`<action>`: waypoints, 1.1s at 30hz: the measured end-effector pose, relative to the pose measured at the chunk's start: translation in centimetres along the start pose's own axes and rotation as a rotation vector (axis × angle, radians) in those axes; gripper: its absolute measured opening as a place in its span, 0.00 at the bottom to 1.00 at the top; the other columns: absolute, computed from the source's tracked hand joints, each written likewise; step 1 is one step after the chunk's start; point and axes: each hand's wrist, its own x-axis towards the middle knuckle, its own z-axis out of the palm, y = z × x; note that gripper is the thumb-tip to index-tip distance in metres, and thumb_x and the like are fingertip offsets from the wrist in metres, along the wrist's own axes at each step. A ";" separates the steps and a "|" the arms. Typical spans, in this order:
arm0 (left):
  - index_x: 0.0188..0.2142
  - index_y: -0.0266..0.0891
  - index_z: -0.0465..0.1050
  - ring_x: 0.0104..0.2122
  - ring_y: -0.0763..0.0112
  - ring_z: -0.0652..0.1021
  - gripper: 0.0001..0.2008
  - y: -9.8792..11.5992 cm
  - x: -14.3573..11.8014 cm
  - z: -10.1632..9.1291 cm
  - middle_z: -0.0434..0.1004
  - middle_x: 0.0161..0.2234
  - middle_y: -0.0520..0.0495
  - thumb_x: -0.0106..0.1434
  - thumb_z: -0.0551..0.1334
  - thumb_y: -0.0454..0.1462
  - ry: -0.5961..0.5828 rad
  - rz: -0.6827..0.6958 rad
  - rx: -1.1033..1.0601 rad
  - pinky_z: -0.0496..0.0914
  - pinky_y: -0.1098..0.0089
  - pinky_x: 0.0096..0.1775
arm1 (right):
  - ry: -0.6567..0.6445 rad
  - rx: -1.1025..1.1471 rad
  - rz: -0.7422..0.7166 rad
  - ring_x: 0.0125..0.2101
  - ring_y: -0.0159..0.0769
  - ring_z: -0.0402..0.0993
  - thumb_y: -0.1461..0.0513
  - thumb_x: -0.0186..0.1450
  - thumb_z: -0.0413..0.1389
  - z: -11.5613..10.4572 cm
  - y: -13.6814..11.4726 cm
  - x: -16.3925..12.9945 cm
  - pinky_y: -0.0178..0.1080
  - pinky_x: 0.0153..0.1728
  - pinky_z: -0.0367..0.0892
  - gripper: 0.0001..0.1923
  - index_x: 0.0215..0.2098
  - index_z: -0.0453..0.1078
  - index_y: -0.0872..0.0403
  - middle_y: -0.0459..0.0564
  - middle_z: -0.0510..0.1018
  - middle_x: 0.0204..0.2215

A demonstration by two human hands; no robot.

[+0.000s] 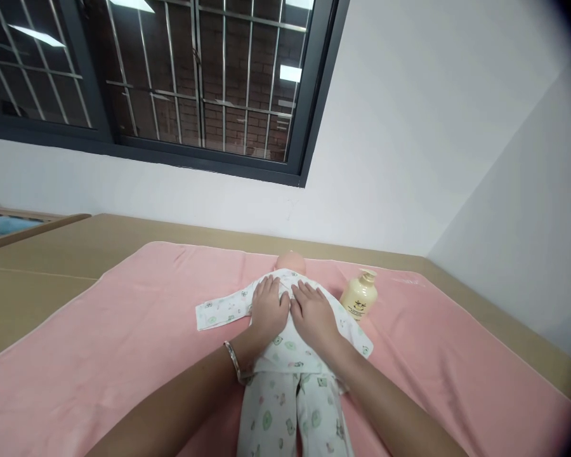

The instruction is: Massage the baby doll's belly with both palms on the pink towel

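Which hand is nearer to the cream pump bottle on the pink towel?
Right. The right hand rests on the doll's chest, just left of the bottle in the picture; the left hand lies farther away, beyond it.

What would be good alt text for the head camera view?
Two bare hands, left hand and right hand, lie flat on the chest of a doll in printed pyjamas lying on a pink towel. A cream pump bottle stands beside it.
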 end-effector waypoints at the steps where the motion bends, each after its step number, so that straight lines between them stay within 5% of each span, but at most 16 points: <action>1: 0.56 0.31 0.67 0.60 0.52 0.66 0.21 0.0 -0.1 0.0 0.69 0.58 0.35 0.66 0.51 0.37 -0.001 0.007 -0.010 0.58 0.49 0.62 | -0.008 0.060 -0.003 0.65 0.43 0.52 0.59 0.72 0.41 0.0 0.8 0.5 0.52 0.65 0.44 0.24 0.63 0.61 0.55 0.54 0.60 0.64; 5: 0.54 0.34 0.69 0.60 0.53 0.67 0.19 0.1 -0.2 -0.3 0.71 0.56 0.39 0.66 0.51 0.36 0.027 0.004 -0.068 0.55 0.47 0.63 | 0.052 0.161 -0.009 0.66 0.43 0.50 0.56 0.72 0.42 0.1 2.8 1.4 0.54 0.66 0.44 0.26 0.64 0.60 0.57 0.56 0.58 0.65; 9: 0.58 0.33 0.64 0.60 0.54 0.66 0.22 0.2 -0.3 -0.5 0.70 0.57 0.37 0.66 0.51 0.35 0.091 -0.016 -0.150 0.57 0.47 0.62 | 0.189 0.105 -0.097 0.67 0.45 0.45 0.60 0.70 0.44 0.2 1.6 0.4 0.54 0.66 0.44 0.28 0.66 0.55 0.61 0.58 0.53 0.67; 14: 0.60 0.32 0.60 0.59 0.52 0.66 0.24 0.1 -0.4 -0.4 0.68 0.58 0.35 0.66 0.51 0.37 0.107 -0.036 -0.183 0.60 0.47 0.60 | 0.013 0.108 -0.214 0.66 0.44 0.50 0.62 0.69 0.44 -0.4 0.0 -0.3 0.55 0.66 0.47 0.25 0.63 0.61 0.58 0.55 0.58 0.65; 18: 0.59 0.31 0.62 0.59 0.52 0.66 0.23 -0.1 -0.4 -0.2 0.68 0.58 0.34 0.66 0.52 0.36 0.105 -0.033 -0.183 0.60 0.48 0.61 | 0.154 0.105 -0.187 0.67 0.43 0.46 0.62 0.69 0.44 -0.5 -0.2 -0.5 0.52 0.66 0.47 0.28 0.66 0.56 0.63 0.57 0.53 0.67; 23: 0.58 0.34 0.64 0.59 0.54 0.66 0.22 -0.4 -0.3 0.0 0.68 0.58 0.36 0.66 0.52 0.36 0.120 0.005 -0.195 0.60 0.49 0.61 | 0.014 0.111 -0.198 0.66 0.46 0.49 0.63 0.68 0.45 -0.9 -0.4 -0.5 0.55 0.65 0.49 0.24 0.61 0.64 0.58 0.56 0.59 0.64; 33: 0.60 0.31 0.61 0.58 0.53 0.68 0.25 0.0 -0.4 -0.6 0.69 0.57 0.34 0.64 0.51 0.35 0.090 -0.029 -0.221 0.61 0.48 0.60 | 0.055 0.172 -0.182 0.65 0.49 0.53 0.67 0.65 0.47 -0.3 -1.1 -1.0 0.58 0.65 0.48 0.25 0.61 0.65 0.60 0.57 0.62 0.62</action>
